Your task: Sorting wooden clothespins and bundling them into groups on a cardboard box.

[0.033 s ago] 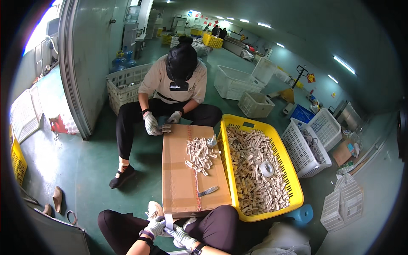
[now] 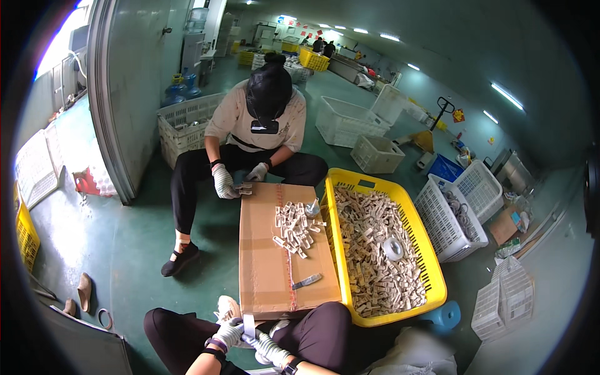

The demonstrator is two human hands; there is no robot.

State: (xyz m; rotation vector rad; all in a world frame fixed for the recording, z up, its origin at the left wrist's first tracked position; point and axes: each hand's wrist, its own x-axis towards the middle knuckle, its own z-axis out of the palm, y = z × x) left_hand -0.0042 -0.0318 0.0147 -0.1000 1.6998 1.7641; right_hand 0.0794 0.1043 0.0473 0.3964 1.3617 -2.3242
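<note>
My left hand (image 2: 227, 333), in a striped white knit glove, is closed at the near edge of a cardboard box (image 2: 259, 250). My right hand (image 2: 269, 348), gloved alike, is closed just beside it, lower and to the right. Between them a flat pale strip (image 2: 249, 325) stands up against the box's near side, gripped by the fingers of both hands. What it is made of I cannot tell. On the box lie a loose heap of small pale clip-like pieces (image 2: 292, 226), a grey flat-bladed tool (image 2: 307, 280) and a small clear bag-like item (image 2: 312, 209).
A yellow crate (image 2: 434, 275), full of similar pieces with a roll of tape (image 2: 392, 249) on top, adjoins the box's right side. Across sits a co-worker (image 2: 259, 119) with gloved hands at the box's far left corner. A blue stool (image 2: 445, 315) and white crates (image 2: 447, 219) stand right.
</note>
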